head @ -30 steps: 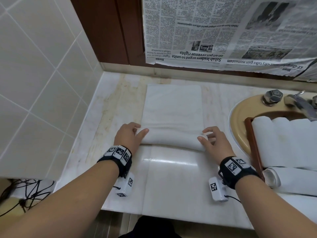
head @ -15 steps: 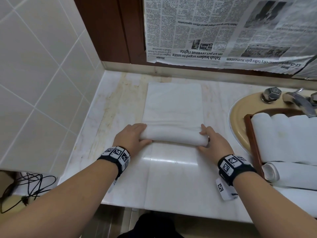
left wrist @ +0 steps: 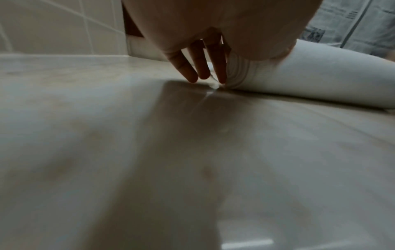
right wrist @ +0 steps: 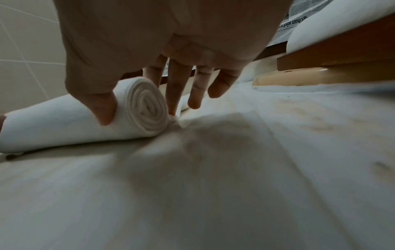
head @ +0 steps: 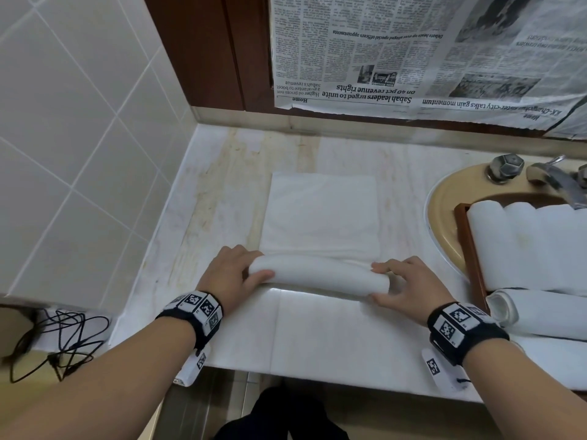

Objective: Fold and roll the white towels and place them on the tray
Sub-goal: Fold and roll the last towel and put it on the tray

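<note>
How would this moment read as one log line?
step: rolling | left hand, right hand: gripping towel ends | tray: holds rolled towels

Upside-down newspaper (head: 413,55) hangs on the back wall above a marble counter (head: 317,338). A tan sink (head: 444,223) carries chrome taps (head: 505,168). Black cables (head: 63,341), possibly chargers, lie lower left.

The towel (head: 320,223) lies flat on the bench (head: 317,338), its near end rolled. The left hand (head: 232,274) sits at the roll's left end, the right hand (head: 409,285) at its right end. The sink (head: 444,217) lies to the right, carrying the tray (head: 470,249), which holds rolled towels (head: 533,242).
</note>
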The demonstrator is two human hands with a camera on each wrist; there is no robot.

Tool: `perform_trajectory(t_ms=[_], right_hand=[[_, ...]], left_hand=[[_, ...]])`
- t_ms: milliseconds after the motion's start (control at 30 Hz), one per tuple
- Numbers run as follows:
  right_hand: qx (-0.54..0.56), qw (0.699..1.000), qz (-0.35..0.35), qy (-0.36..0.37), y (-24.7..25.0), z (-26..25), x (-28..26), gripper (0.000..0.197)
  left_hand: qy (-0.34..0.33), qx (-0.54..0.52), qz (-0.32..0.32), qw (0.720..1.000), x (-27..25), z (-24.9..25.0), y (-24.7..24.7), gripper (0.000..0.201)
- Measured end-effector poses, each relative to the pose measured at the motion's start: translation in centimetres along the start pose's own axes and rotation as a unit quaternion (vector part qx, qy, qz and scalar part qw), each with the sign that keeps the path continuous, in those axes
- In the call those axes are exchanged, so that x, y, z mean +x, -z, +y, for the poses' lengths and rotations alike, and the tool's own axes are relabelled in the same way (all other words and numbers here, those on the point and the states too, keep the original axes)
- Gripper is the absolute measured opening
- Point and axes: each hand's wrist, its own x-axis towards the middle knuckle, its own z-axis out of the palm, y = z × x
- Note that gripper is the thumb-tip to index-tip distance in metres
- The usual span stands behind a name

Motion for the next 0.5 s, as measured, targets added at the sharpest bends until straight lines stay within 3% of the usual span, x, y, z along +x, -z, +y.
perform_trajectory(t_ms=[167,267,400,433,500], right_hand=[[0.015,1.0,-0.025,0.003,0.4,0.3,0.2,0.05],[0.053,0.997,-0.052,0.018,1.0,-0.1,0.6,0.039],[0.139,0.989,-0.053,-0.024,1.2,-0.5,1.5,0.019],[0.154,0.986,-0.048,-0.036,1.1,-0.4,1.9,0.019],[0.181,0.981,-0.038,-0.056,1.0,-0.2,2.5,0.037]], left_hand=[[0.068,-0.039,-0.008,0.997,0.3,0.5,0.2,0.059],[0.168,-0.068,-0.005,0.983,1.1,1.0,0.9,0.068],[0.221,-0.046,-0.012,0.974,1.9,2.7,1.4,0.071],[0.234,-0.044,-0.009,0.971,2.0,3.1,1.4,0.072],[0.251,-0.024,-0.002,0.968,2.5,3.4,1.4,0.073]])
